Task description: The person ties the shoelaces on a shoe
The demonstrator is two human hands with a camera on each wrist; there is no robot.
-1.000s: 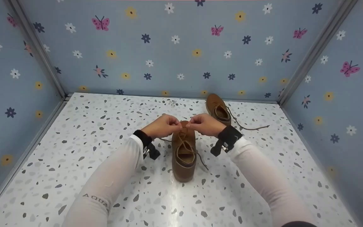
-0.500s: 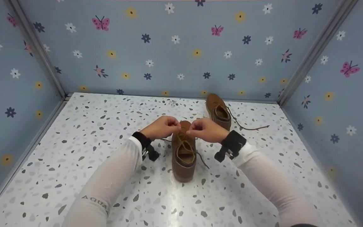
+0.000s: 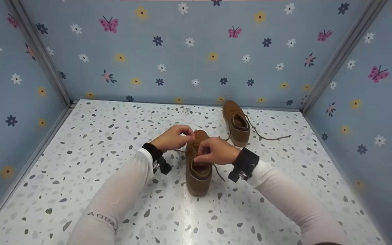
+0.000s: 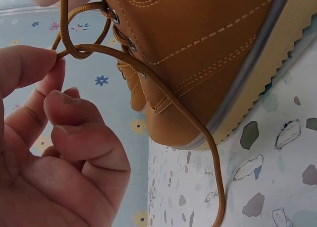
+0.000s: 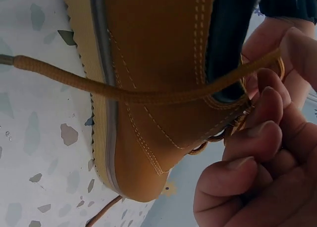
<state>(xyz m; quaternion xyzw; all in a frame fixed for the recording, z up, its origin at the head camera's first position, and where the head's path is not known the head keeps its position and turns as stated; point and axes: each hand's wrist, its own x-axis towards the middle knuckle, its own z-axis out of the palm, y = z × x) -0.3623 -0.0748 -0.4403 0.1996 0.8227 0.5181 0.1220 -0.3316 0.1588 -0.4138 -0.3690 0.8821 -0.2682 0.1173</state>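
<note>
A brown leather lace-up shoe (image 3: 198,186) stands on its sole in the middle, toe pointing away from me. My left hand (image 3: 175,137) is at its left front, pinching a brown shoelace (image 4: 171,95) between thumb and index finger. In the left wrist view the lace forms a loop near the eyelets, and its free length runs down past the sole. Over the shoe's opening, my right hand (image 3: 218,151) pinches a lace (image 5: 153,97) between thumb and forefinger. That lace's tipped end trails across the shoe's side in the right wrist view. My right fingers hide part of the lacing.
A second brown shoe (image 3: 232,110) stands behind and to the right, near the back wall, its lace (image 3: 267,139) trailing rightward on the speckled white floor (image 3: 124,119). Blue panels (image 3: 196,51) with flowers and butterflies enclose the left, back and right sides.
My right hand has drawn back towards me, from beside the left hand near the toe to above the shoe's opening. The left hand has barely moved. Both shoes stay in place.
</note>
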